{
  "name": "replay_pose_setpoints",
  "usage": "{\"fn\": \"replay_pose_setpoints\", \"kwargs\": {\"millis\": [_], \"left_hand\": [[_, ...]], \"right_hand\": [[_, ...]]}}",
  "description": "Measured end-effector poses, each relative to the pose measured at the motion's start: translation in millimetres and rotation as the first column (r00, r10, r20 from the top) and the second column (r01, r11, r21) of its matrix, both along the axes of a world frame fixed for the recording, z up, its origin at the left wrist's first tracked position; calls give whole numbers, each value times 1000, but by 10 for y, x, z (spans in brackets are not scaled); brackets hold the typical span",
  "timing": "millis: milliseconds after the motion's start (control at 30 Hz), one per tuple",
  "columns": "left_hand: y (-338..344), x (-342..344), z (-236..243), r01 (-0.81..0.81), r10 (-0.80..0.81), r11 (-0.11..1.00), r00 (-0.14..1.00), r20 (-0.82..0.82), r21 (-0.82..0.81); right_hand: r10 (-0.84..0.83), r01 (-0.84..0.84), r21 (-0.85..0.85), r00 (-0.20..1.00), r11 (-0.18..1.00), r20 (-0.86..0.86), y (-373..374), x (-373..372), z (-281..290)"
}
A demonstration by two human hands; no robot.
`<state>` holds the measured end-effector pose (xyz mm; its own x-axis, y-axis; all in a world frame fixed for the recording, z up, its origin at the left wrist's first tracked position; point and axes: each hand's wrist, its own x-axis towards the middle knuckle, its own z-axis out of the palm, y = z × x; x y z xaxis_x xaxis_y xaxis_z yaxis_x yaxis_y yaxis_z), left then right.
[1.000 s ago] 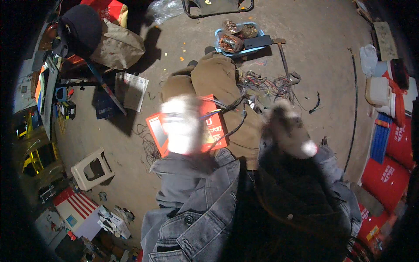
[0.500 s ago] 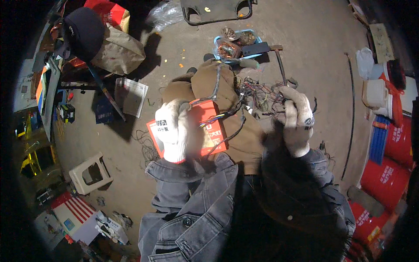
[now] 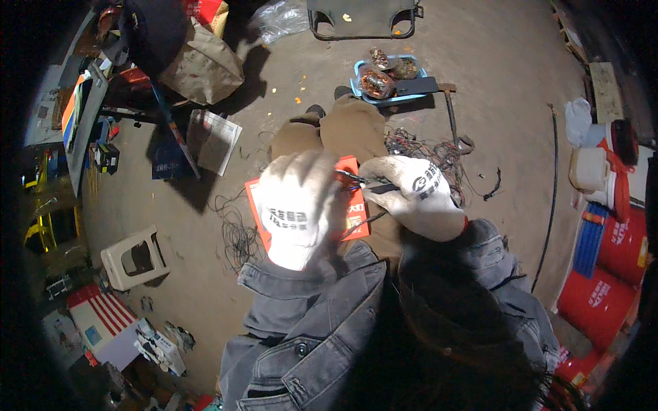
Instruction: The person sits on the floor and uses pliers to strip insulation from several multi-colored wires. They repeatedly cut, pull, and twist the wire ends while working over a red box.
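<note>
My left hand (image 3: 296, 205), in a white knit glove with print, curls over the red flat box (image 3: 358, 218) on my lap, gripping a wire bundle (image 3: 349, 176); its fingertips are partly hidden. My right hand (image 3: 418, 195), gloved alike, is closed on a slim dark object (image 3: 382, 188), too small to identify, close beside the left hand at the wires. A dark cable (image 3: 364, 222) runs down across the box. My brown trousered legs (image 3: 353, 127) lie under and beyond it.
Tangled wires (image 3: 432, 154) and a hammer-like tool (image 3: 449, 113) lie beside my legs, below a blue tray (image 3: 394, 96) with bags. A beige plastic stool (image 3: 133, 281) is at left, red drums (image 3: 593, 308) at right, cluttered shelving (image 3: 86, 130) at upper left.
My right hand has swung left and inward from above the floor wires to meet my left hand, and now holds the dark object. My left hand has shifted slightly right, still over the box.
</note>
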<state>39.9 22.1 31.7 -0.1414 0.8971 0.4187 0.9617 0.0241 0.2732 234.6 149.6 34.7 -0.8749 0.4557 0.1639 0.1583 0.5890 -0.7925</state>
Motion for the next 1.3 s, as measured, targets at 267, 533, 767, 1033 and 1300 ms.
{"fn": "replay_pose_setpoints", "kwargs": {"millis": [267, 533, 767, 1033, 1300], "left_hand": [[-53, 7, -41, 59, -30, 997, 914, 406, -59], [-53, -9, -25, 56, -32, 998, 885, 465, -38], [-48, 120, -50, 48, -20, 994, 964, 264, -100], [-20, 181, -124, 43, -46, 999, 987, 153, 20], [-129, -33, -272, 72, -66, 986, 997, 43, -150]], "right_hand": [[-18, 79, -654, 995, 752, 99, 23, -16, 12], [-110, 174, -657, 984, 733, 139, 3, -121, 153], [-154, 164, 143, 985, 976, -75, -64, -172, -25], [-393, 406, 369, 913, 836, -113, -607, -182, -412], [-359, 258, -448, 920, 856, -156, -326, 21, -271]]}}
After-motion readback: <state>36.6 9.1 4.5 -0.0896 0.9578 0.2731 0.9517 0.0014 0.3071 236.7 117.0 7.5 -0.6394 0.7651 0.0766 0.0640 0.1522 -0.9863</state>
